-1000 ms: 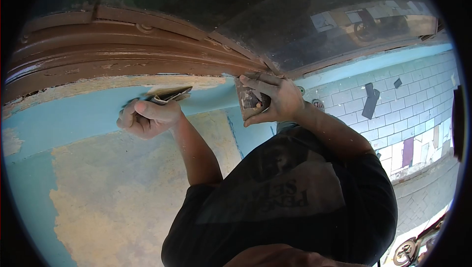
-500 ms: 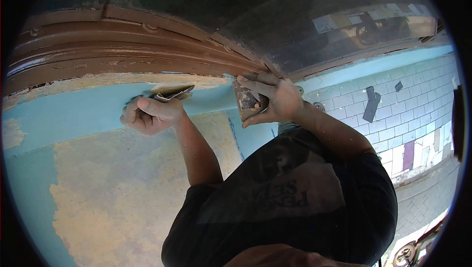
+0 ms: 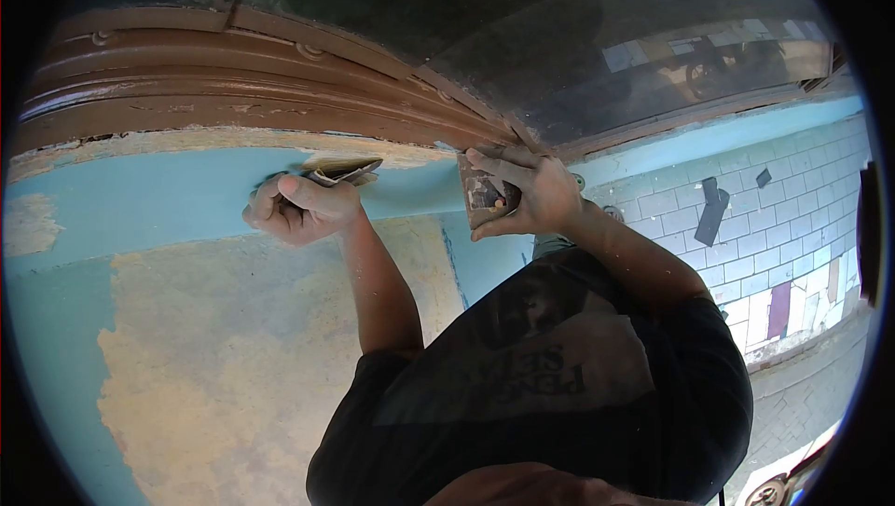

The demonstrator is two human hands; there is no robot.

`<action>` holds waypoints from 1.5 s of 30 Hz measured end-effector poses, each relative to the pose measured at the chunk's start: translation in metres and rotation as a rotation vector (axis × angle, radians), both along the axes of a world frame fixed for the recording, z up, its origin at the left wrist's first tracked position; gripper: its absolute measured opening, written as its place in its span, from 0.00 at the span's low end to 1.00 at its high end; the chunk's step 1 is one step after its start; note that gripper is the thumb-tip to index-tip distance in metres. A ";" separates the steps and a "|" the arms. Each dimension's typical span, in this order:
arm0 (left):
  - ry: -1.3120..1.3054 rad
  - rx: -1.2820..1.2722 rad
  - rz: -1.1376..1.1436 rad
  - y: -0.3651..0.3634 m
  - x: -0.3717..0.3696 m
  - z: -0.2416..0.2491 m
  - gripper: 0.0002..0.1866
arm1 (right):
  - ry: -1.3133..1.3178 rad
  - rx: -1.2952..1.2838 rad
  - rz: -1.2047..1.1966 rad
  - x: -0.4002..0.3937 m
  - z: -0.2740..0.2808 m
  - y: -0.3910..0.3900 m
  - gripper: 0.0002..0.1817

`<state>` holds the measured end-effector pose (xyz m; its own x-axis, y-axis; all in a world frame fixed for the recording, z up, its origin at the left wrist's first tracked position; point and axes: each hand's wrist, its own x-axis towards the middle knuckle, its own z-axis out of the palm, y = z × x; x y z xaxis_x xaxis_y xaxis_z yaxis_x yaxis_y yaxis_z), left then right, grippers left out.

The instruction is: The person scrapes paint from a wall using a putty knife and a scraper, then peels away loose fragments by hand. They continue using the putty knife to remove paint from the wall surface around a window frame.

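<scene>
My left hand (image 3: 306, 211) is closed, thumb over curled fingers, around a thin folded sheet (image 3: 347, 171) that looks like sandpaper. The sheet's pale edges stand out beyond the fingers, close to the scraped strip of wall under the brown wooden frame (image 3: 252, 87). Over a small brown board (image 3: 478, 191) with dark smudges, my right hand (image 3: 539, 191) has its fingers across the upper part and its thumb at the lower edge. The board sits close under the corner of the frame. Both hands look dusty.
The light blue wall (image 3: 186, 191) carries a large cream patch (image 3: 242, 338) below the ledge. Dark glass (image 3: 447, 40) lies beyond the frame. On the right, dark flat strips (image 3: 711, 212) lie on the tiled floor (image 3: 746, 240). A wheel (image 3: 767, 493) shows at the lower right.
The whole view has shifted slightly, so the frame and both hands appear a little further right. The hands keep the same grips and about the same places along the wall.
</scene>
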<state>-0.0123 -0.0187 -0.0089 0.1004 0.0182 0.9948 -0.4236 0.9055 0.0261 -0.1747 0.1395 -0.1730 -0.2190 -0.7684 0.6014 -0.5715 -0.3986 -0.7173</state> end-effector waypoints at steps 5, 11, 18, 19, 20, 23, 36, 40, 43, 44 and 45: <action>-0.020 -0.007 0.030 0.000 0.001 -0.002 0.20 | -0.046 -0.002 0.031 0.006 0.013 -0.001 0.59; -0.042 -0.019 0.006 0.001 -0.001 -0.002 0.19 | -0.019 0.008 -0.012 0.007 0.007 0.001 0.59; -0.046 -0.038 0.022 0.001 0.000 0.001 0.20 | 0.003 0.096 -0.023 0.001 -0.030 0.011 0.60; -0.065 -0.046 0.039 0.002 0.000 0.000 0.20 | 0.005 0.101 -0.024 -0.001 -0.035 0.015 0.60; -0.064 -0.042 0.035 0.000 0.000 0.000 0.20 | -0.021 0.123 -0.012 -0.002 -0.039 0.019 0.60; -0.095 -0.080 0.050 -0.004 0.006 0.001 0.20 | -0.053 0.152 0.010 0.000 -0.035 0.023 0.59; -0.078 -0.114 0.033 -0.003 0.006 0.001 0.20 | -0.173 0.003 0.049 0.010 -0.021 0.005 0.58; -0.079 -0.115 0.017 -0.004 0.004 0.000 0.19 | -0.319 0.160 0.184 0.008 -0.008 0.009 0.58; -0.095 -0.139 0.040 -0.003 0.005 0.003 0.19 | -0.332 0.123 0.194 0.006 -0.008 0.005 0.57; -0.091 -0.143 0.045 -0.003 0.006 0.004 0.19 | -0.236 0.062 0.127 0.005 -0.017 0.005 0.57; -0.089 -0.129 0.039 -0.004 0.007 0.003 0.19 | -0.141 0.003 0.060 0.003 -0.014 0.005 0.57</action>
<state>-0.0053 -0.0223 -0.0059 0.0090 0.1487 0.9888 -0.4538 0.8818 -0.1284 -0.1721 0.1444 -0.1874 -0.2548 -0.7841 0.5659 -0.4408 -0.4267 -0.7897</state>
